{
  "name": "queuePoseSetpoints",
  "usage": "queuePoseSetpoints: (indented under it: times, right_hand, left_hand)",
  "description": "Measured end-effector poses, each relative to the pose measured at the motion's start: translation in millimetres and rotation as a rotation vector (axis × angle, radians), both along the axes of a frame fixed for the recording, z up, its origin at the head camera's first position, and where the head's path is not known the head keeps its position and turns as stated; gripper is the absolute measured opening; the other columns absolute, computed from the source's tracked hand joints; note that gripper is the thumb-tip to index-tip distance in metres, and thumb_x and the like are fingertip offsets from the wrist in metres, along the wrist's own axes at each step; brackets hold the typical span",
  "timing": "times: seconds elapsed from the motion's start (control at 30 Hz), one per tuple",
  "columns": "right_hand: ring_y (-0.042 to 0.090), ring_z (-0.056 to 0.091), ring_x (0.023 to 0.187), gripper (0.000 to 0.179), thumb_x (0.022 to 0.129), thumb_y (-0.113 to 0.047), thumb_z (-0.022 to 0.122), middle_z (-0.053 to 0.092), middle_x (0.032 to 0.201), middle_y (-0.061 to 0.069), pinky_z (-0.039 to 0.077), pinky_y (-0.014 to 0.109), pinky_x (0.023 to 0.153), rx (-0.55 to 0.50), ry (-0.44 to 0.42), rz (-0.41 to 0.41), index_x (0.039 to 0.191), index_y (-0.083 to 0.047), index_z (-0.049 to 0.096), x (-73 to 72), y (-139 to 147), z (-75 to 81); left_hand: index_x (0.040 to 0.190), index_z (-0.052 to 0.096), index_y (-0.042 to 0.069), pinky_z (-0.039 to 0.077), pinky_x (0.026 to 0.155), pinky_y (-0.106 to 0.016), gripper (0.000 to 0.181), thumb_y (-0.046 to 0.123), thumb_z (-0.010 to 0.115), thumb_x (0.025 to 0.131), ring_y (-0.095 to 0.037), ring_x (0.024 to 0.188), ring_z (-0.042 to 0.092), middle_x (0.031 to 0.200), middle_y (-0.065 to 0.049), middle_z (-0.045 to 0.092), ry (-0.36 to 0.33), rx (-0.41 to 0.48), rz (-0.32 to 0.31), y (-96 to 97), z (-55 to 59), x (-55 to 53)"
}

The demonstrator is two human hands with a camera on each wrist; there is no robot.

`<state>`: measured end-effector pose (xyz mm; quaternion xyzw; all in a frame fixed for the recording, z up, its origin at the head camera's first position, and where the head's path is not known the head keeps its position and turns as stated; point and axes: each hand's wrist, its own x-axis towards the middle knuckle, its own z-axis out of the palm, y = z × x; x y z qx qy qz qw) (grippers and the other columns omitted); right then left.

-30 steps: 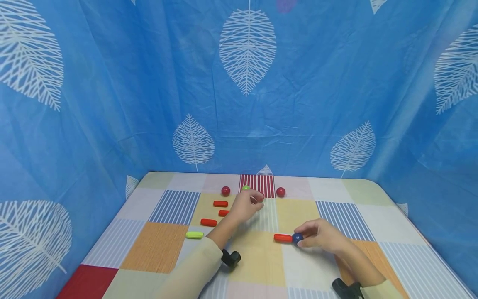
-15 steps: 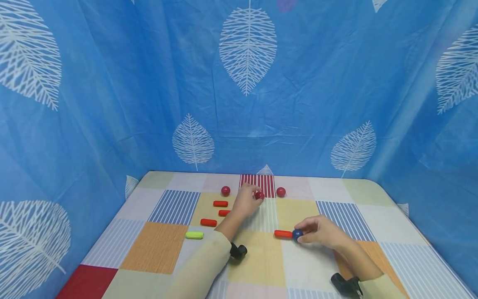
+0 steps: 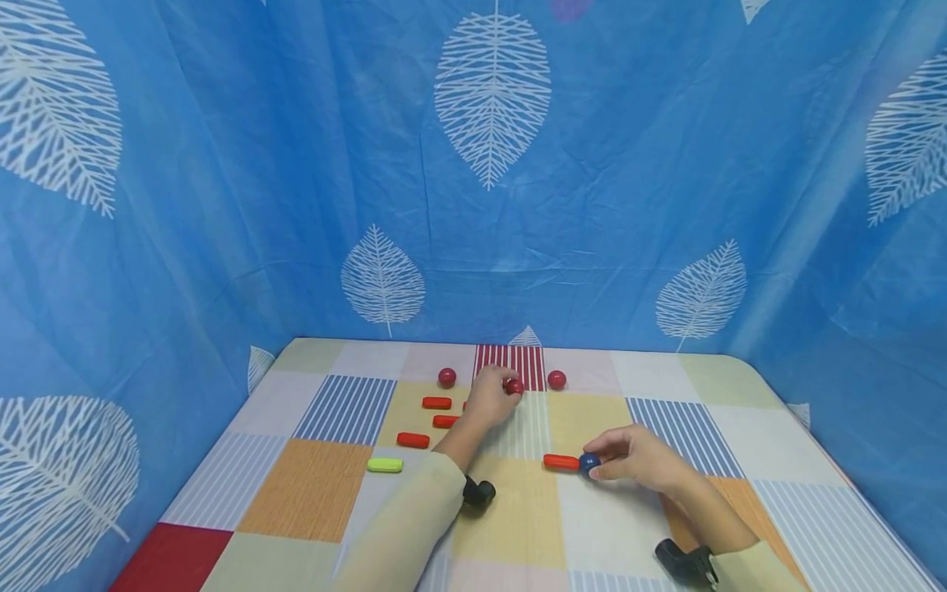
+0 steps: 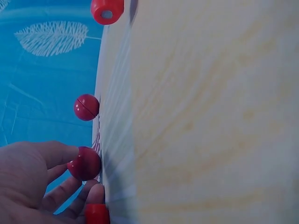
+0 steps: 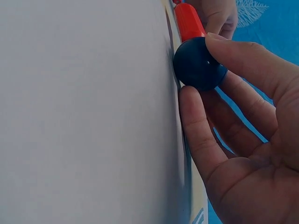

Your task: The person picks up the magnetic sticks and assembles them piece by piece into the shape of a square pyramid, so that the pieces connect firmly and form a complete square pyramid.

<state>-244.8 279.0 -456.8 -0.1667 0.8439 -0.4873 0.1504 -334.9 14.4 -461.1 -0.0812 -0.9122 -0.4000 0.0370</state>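
At the table's back, my left hand (image 3: 491, 395) holds a glossy red ball (image 3: 514, 386) between thumb and fingers; the left wrist view shows the thumb on that same red ball (image 4: 85, 163). My right hand (image 3: 644, 459) pinches a dark blue ball (image 3: 589, 464), thumb on one side and fingers on the other. Against the blue ball lies the end of a red stick (image 3: 561, 463), pointing left. In the right wrist view the blue ball (image 5: 200, 64) sits close over the tablecloth, with the red stick (image 5: 189, 21) behind it.
Two more red balls, one left (image 3: 447, 377) and one right (image 3: 557, 380), lie near the back edge. Several red sticks (image 3: 413, 441) and a yellow-green stick (image 3: 385, 465) lie left of my left forearm. A blue leaf-print curtain (image 3: 592, 205) surrounds the patchwork-covered table (image 3: 311, 485).
My left hand has moved slightly away and closed its fingers on the red ball. A green ball seen earlier is now hidden behind it. My right hand shifted a little with the blue ball.
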Motion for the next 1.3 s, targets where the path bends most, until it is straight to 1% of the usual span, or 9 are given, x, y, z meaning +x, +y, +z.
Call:
queuePoseSetpoints:
  times: [0.07, 0.13, 0.3, 0.47, 0.63, 0.77, 0.93, 1.07, 1.3]
  right_hand:
    - [0.016, 0.068, 0.091, 0.035, 0.083, -0.01, 0.084, 0.075, 0.112, 0.018, 0.057, 0.021, 0.077, 0.003, 0.002, -0.003, 0.114, 0.002, 0.074, -0.3, 0, 0.0]
    - [0.017, 0.068, 0.091, 0.035, 0.082, -0.01, 0.084, 0.075, 0.111, 0.017, 0.057, 0.021, 0.077, 0.011, 0.005, -0.005, 0.114, 0.002, 0.074, -0.6, -1, 0.2]
    - [0.016, 0.067, 0.091, 0.035, 0.082, -0.01, 0.085, 0.075, 0.11, 0.017, 0.056, 0.02, 0.078, 0.026, 0.016, -0.006, 0.113, 0.002, 0.075, -1.0, -2, 0.9]
    - [0.017, 0.066, 0.091, 0.035, 0.083, -0.01, 0.084, 0.075, 0.111, 0.017, 0.056, 0.02, 0.078, 0.02, 0.006, -0.004, 0.114, 0.002, 0.074, -0.2, -1, 1.0]
    - [0.017, 0.065, 0.09, 0.035, 0.083, -0.01, 0.084, 0.075, 0.111, 0.016, 0.056, 0.021, 0.077, 0.01, -0.001, -0.007, 0.114, 0.001, 0.074, -0.4, -1, -0.2]
    - [0.017, 0.066, 0.09, 0.035, 0.083, -0.01, 0.084, 0.075, 0.111, 0.017, 0.056, 0.021, 0.077, 0.007, 0.0, -0.009, 0.114, 0.002, 0.074, -0.3, -1, -0.2]
    - [0.016, 0.068, 0.091, 0.036, 0.083, -0.01, 0.084, 0.074, 0.112, 0.019, 0.057, 0.021, 0.078, -0.005, -0.001, -0.004, 0.114, 0.003, 0.074, -0.8, 0, -0.9]
    - [0.016, 0.069, 0.091, 0.036, 0.083, -0.009, 0.084, 0.074, 0.113, 0.02, 0.058, 0.021, 0.077, -0.017, -0.01, -0.003, 0.115, 0.004, 0.073, -1.1, 0, -1.6]
    - [0.018, 0.069, 0.092, 0.036, 0.083, -0.008, 0.084, 0.074, 0.113, 0.019, 0.058, 0.022, 0.077, -0.011, -0.016, -0.004, 0.115, 0.003, 0.073, -0.7, 1, -2.1]
  left_hand:
    - [0.128, 0.071, 0.009, 0.055, 0.103, -0.039, 0.037, 0.01, 0.076, 0.091, -0.024, 0.119, 0.059, 0.13, -0.011, 0.064, 0.002, -0.006, -0.002, 0.1, -0.8, -1.2]
    - [0.127, 0.071, 0.009, 0.055, 0.101, -0.038, 0.037, 0.009, 0.077, 0.09, -0.023, 0.115, 0.059, 0.126, -0.01, 0.065, -0.004, 0.0, -0.004, 0.2, -1.5, -2.4]
    - [0.121, 0.073, 0.011, 0.058, 0.096, -0.036, 0.035, 0.008, 0.08, 0.088, -0.019, 0.104, 0.061, 0.117, -0.006, 0.068, -0.044, 0.023, -0.002, 0.7, -2.9, -5.2]
    - [0.118, 0.073, 0.012, 0.058, 0.096, -0.036, 0.033, 0.01, 0.082, 0.086, -0.018, 0.103, 0.064, 0.115, -0.005, 0.073, -0.061, 0.02, -0.013, 1.9, -2.8, -6.7]
    - [0.111, 0.073, 0.013, 0.057, 0.098, -0.037, 0.029, 0.009, 0.084, 0.084, -0.018, 0.105, 0.065, 0.113, -0.003, 0.074, -0.055, 0.026, -0.028, 0.4, -2.3, -6.7]
    - [0.105, 0.074, 0.012, 0.057, 0.097, -0.036, 0.026, 0.008, 0.085, 0.082, -0.018, 0.104, 0.065, 0.109, -0.003, 0.074, -0.032, 0.049, -0.059, -3.0, -1.2, -5.4]
    - [0.114, 0.074, 0.011, 0.058, 0.092, -0.033, 0.031, 0.008, 0.083, 0.084, -0.018, 0.101, 0.063, 0.112, -0.004, 0.072, -0.043, 0.082, -0.083, -8.2, 1.2, -2.0]
    - [0.121, 0.074, 0.013, 0.058, 0.094, -0.032, 0.036, 0.009, 0.082, 0.086, -0.017, 0.104, 0.063, 0.118, -0.003, 0.072, -0.055, 0.086, -0.093, -11.5, 2.4, -1.3]
    - [0.119, 0.074, 0.015, 0.059, 0.09, -0.032, 0.036, 0.009, 0.083, 0.085, -0.016, 0.098, 0.063, 0.112, -0.001, 0.072, -0.068, 0.131, -0.124, -16.3, 7.6, 3.9]
